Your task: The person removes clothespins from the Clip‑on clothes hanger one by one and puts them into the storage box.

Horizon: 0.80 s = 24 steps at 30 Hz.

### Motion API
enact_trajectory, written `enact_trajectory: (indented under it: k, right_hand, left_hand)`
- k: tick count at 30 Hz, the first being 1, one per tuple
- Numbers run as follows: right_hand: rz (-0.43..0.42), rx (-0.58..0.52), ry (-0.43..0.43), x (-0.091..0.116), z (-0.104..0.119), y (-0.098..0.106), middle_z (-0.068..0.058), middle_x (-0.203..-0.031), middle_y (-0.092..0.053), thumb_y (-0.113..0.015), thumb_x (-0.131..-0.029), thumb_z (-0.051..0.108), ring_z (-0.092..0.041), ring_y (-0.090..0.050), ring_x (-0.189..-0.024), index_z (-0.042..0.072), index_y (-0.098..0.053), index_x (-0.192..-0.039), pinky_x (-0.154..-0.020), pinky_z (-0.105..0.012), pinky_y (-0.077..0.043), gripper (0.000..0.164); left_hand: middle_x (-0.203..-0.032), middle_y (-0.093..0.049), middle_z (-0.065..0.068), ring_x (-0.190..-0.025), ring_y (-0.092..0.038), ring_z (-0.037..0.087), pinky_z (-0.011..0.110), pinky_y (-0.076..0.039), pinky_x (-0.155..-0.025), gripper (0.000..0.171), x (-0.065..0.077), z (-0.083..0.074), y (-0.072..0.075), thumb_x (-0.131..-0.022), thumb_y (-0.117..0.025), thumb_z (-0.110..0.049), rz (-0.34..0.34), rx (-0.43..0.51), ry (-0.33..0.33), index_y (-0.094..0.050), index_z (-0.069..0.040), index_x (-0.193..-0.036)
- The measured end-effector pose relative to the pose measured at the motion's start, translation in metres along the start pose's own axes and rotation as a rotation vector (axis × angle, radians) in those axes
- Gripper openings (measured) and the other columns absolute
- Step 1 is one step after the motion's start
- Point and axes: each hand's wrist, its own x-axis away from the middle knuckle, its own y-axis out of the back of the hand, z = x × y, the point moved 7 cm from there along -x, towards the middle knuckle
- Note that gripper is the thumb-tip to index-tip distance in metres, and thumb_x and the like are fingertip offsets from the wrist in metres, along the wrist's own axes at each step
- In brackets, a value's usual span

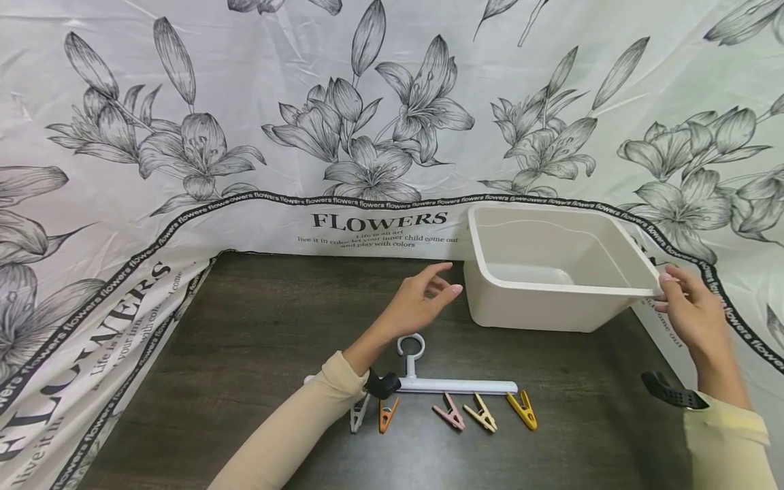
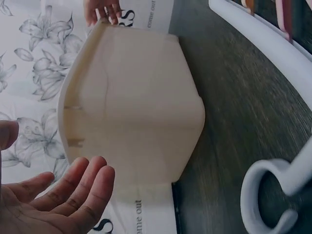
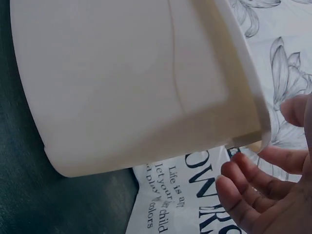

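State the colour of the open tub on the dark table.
The tub is plain off-white, leaning cream; the head view shows it best.

head view: bright | wrist views: dimmer | soft shadow on tub (image 3: 107, 87)

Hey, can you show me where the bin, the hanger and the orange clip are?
Bin (image 1: 554, 309): head view, on the front wall.
Hanger (image 1: 456, 386): head view, on the bar.
Orange clip (image 1: 389, 414): head view, on the body.
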Motion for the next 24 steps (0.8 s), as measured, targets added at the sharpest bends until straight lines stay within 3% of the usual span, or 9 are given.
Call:
enact_trajectory:
  k: [2,4,10,16,19,24]
  right_hand:
    - [-0.014,-0.020,0.005,-0.002,-0.001,0.000,0.016,-0.092,-0.057,-0.038,-0.097,0.047,0.009,-0.059,-0.065,0.023,-0.033,-0.147,-0.055,-0.016,-0.043,0.056]
    - [-0.026,-0.040,0.004,-0.003,-0.002,-0.001,0.023,-0.080,-0.053,-0.040,-0.097,0.043,0.005,-0.060,-0.062,0.019,-0.036,-0.145,-0.054,-0.018,-0.045,0.053]
    - [-0.053,-0.060,-0.021,-0.007,-0.005,-0.001,0.017,-0.068,-0.056,-0.043,-0.097,0.034,-0.002,-0.060,-0.056,0.013,-0.040,-0.143,-0.051,-0.023,-0.047,0.051]
    - [-0.084,-0.078,-0.104,-0.008,-0.009,0.000,0.020,-0.065,-0.054,-0.048,-0.094,0.037,-0.001,-0.057,-0.054,0.017,-0.046,-0.140,-0.049,-0.025,-0.043,0.049]
    - [-0.099,-0.100,-0.115,-0.008,-0.009,-0.001,0.019,-0.063,-0.054,-0.049,-0.094,0.036,-0.004,-0.055,-0.053,0.017,-0.048,-0.138,-0.049,-0.024,-0.042,0.048]
    - [-0.131,-0.135,-0.136,-0.007,-0.008,-0.003,0.020,-0.060,-0.053,-0.048,-0.094,0.031,-0.004,-0.054,-0.050,0.015,-0.049,-0.138,-0.047,-0.020,-0.044,0.047]
  left_hand:
    - [-0.111,-0.063,-0.004,-0.099,-0.061,0.009,0.034,-0.050,-0.082,0.053,-0.005,0.001,-0.004,-0.092,-0.048,-0.054,-0.002,0.016,0.012,-0.037,-0.036,-0.140]
    - [-0.112,-0.063,-0.004,-0.095,-0.063,0.009,0.033,-0.050,-0.080,0.053,-0.009,0.001,-0.008,-0.092,-0.049,-0.055,0.003,0.044,0.024,-0.037,-0.036,-0.140]
    - [-0.108,-0.063,-0.002,-0.078,-0.066,0.009,0.029,-0.053,-0.069,0.056,-0.022,0.000,-0.022,-0.092,-0.051,-0.052,0.025,0.137,0.035,-0.035,-0.033,-0.142]
    - [-0.106,-0.062,0.002,-0.074,-0.067,0.012,0.029,-0.055,-0.066,0.061,-0.031,-0.003,-0.037,-0.092,-0.056,-0.045,0.012,0.244,0.031,-0.033,-0.024,-0.145]
    - [-0.103,-0.063,0.004,-0.075,-0.069,0.019,0.029,-0.055,-0.065,0.063,-0.033,-0.005,-0.043,-0.092,-0.058,-0.040,-0.014,0.287,0.029,-0.032,-0.019,-0.145]
    - [-0.099,-0.065,0.015,-0.075,-0.069,0.031,0.027,-0.054,-0.061,0.058,-0.029,-0.026,-0.039,-0.094,-0.058,-0.019,-0.079,0.347,0.040,-0.032,-0.006,-0.144]
